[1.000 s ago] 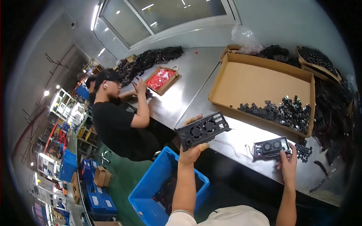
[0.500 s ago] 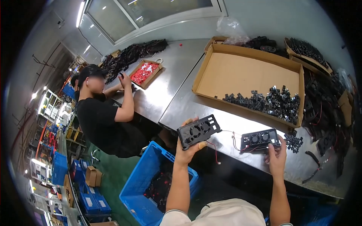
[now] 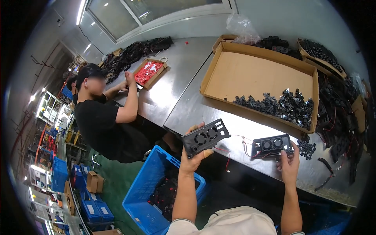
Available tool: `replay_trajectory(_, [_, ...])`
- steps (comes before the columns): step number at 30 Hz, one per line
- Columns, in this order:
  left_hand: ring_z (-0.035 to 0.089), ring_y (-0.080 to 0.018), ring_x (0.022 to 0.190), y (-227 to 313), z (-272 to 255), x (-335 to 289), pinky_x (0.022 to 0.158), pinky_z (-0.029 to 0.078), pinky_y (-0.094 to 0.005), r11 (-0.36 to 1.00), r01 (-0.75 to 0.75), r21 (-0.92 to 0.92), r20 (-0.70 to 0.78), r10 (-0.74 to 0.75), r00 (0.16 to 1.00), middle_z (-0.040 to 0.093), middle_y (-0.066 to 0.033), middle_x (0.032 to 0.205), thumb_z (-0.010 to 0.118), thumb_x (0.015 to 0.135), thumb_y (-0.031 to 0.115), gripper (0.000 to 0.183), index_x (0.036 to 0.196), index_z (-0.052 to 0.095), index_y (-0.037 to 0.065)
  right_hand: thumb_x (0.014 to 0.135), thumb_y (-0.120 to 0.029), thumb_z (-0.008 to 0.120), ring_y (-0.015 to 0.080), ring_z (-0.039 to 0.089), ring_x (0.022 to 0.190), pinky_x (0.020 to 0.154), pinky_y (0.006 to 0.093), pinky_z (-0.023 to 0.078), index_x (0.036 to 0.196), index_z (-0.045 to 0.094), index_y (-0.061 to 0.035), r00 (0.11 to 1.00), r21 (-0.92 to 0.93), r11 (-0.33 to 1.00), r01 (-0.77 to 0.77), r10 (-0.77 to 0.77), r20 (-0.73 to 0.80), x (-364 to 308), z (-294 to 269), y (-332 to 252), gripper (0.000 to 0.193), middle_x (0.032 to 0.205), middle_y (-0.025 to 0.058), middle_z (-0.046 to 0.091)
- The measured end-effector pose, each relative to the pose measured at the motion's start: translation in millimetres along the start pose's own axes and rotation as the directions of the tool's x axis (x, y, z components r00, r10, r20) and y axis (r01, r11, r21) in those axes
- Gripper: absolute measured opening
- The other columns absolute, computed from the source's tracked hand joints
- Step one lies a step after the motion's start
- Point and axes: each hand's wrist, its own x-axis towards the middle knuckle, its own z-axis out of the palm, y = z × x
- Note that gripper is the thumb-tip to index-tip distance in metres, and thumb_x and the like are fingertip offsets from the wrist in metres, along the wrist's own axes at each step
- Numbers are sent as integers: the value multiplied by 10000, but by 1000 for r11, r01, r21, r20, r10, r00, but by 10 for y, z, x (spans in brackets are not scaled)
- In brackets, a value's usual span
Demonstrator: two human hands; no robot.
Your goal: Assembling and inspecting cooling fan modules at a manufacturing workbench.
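Nearest, just below the middle of the view, the left hand (image 3: 191,161) grips a black fan frame (image 3: 206,137) by its near end, thumb over the lower edge and fingers at the upper one; the frame is tilted, raised in front of the bench (image 3: 178,80) edge, with two round openings showing; at four o'clock the right hand (image 3: 289,164) is closed on the right-hand end of a second fan frame (image 3: 272,145), whose two small fans face up; whether this one touches the metal surface I cannot tell; thin wires (image 3: 246,148) lie between the two frames, and a red lead (image 3: 228,158) with a white plug hangs past the bench edge.

Toward seven o'clock a blue crate (image 3: 143,203) stands below, dark and red bits inside; just beside the right hand, between three and four o'clock, lie loose black clips (image 3: 307,149); out at three o'clock are piled black parts with wires (image 3: 337,129).

Farther, at two o'clock, a shallow cardboard tray (image 3: 254,64) holds a heap of clips (image 3: 280,106) along its near side; at nine o'clock sits a co-worker (image 3: 100,121) in black; near eleven o'clock is a small box (image 3: 157,76) of red pieces (image 3: 148,70); beyond it, a black heap (image 3: 135,56); at one o'clock, a clear plastic bag (image 3: 242,27).
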Motion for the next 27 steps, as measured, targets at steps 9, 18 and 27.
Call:
replay_trajectory(9, [437,-322,1352,-35,-61,60,1079,432,-463,999,16,-39,-12,-16,1000,368,-192,1502,843,657,-47,928,1444,369,84,972,-110,570,57,525,528,431,185,392,1416,400,-115,1000,19,999,-31,32,-2,20,17,-29,475,737,0,561])
replay_trajectory(18, [470,-313,1316,-1,-221,142,1073,425,-448,998,-1,60,-82,6,997,391,-195,1482,854,674,19,906,1434,363,32,970,-104,570,61,527,535,429,184,398,1419,399,-105,998,20,998,-65,65,-12,11,54,-68,480,752,14,560])
replay_trajectory(27, [474,-375,1247,592,-722,1065,1087,361,-412,93,-256,962,241,149,959,529,-202,1306,692,657,16,764,1389,480,68,957,-89,595,89,578,599,472,216,456,1410,391,-117,989,87,985,-149,148,17,16,31,-144,497,855,50,605])
